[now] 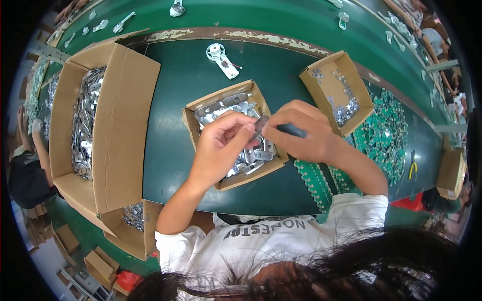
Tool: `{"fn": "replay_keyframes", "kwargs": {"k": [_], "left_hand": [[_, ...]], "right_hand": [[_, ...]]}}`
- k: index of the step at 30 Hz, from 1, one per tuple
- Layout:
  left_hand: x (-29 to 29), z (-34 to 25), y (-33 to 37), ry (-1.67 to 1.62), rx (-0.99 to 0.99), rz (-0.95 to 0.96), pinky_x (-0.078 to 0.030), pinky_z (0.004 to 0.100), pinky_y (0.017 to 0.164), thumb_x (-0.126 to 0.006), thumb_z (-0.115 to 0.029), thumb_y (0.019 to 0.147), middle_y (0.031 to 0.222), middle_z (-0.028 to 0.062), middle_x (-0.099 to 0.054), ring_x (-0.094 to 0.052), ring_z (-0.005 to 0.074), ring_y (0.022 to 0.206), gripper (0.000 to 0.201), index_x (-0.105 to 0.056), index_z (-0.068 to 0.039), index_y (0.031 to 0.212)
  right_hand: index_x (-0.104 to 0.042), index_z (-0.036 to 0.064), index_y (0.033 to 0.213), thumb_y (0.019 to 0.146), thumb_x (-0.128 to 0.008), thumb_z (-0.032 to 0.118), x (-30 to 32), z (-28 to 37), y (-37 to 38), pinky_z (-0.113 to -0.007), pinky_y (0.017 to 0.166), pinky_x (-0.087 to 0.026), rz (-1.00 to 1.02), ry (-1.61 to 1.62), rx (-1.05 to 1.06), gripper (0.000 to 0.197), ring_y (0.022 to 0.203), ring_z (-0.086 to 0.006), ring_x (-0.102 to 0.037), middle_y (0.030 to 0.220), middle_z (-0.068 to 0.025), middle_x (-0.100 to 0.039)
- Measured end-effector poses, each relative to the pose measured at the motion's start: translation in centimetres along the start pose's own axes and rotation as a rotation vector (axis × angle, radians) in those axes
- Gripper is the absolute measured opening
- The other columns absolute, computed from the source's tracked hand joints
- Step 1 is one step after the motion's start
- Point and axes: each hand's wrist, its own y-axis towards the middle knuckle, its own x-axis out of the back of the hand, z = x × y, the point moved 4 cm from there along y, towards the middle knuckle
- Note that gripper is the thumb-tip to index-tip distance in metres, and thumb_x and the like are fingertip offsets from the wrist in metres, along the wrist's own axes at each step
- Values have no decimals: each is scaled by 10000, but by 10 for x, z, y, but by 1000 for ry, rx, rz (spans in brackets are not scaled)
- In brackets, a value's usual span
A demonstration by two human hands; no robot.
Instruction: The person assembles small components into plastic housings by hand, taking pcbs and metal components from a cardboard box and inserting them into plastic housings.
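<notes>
Over a small cardboard box [201, 179] of shiny metal plates [236, 103], my two hands meet at the fingertips. My left hand [219, 149] pinches a small grey metal plate [260, 123] between thumb and forefinger. A dark, rounded handle [292, 131] pokes out from my right hand [307, 131], whose fingers are curled around it. Its working end is hidden by the fingers, so the tool's kind is unclear. The right fingertips touch or nearly touch the plate's edge.
A tall carton [123, 125] of metal parts stands left. At right sit a small carton [314, 85] with clear pieces, green circuit boards [386, 130] and yellow-handled pliers [412, 168]. A white fan-like part [221, 60] lies ahead. Beyond runs a green conveyor [281, 22] carrying parts.
</notes>
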Motion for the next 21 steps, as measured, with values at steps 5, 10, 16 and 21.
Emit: {"fn": "replay_keyframes", "kwargs": {"k": [5, 10, 16, 21], "left_hand": [[-2, -2, -6, 142, 188, 123, -527, 210, 684, -566, -52, 919, 848, 47, -654, -628, 73, 748, 162, -626, 29, 1046], [-4, 4, -3, -168, 152, 215, -527, 231, 725, -587, -16, 894, 949, 79, -663, -633, 97, 805, 165, -623, 36, 1046], [-8, 7, -6, -311, 68, 226, -524, 258, 773, -613, -19, 882, 1008, 106, -650, -633, 131, 867, 142, -624, 45, 1008], [-7, 5, -8, -171, 39, 150, -535, 271, 762, -585, -33, 909, 918, 114, -650, -648, 144, 833, 87, -606, 49, 928]], "right_hand": [[-673, 18, 811, 680, -729, -38, 2, 3, 3, -307, 575, -492, 8, 87, -41, 153, 707, -228, -605, 838, -87, -630], [-661, 20, 827, 679, -725, -49, 5, 3, 4, -301, 578, -491, -46, 139, -4, 176, 713, -223, -602, 865, -96, -630], [-625, 42, 790, 689, -698, -37, 13, 2, 8, -277, 590, -478, -76, 251, -197, 148, 714, -186, -587, 849, -53, -606], [-635, 47, 784, 702, -703, -30, 7, 2, 4, -284, 597, -475, -85, 281, -300, 131, 742, -188, -595, 853, -45, -601]]}}
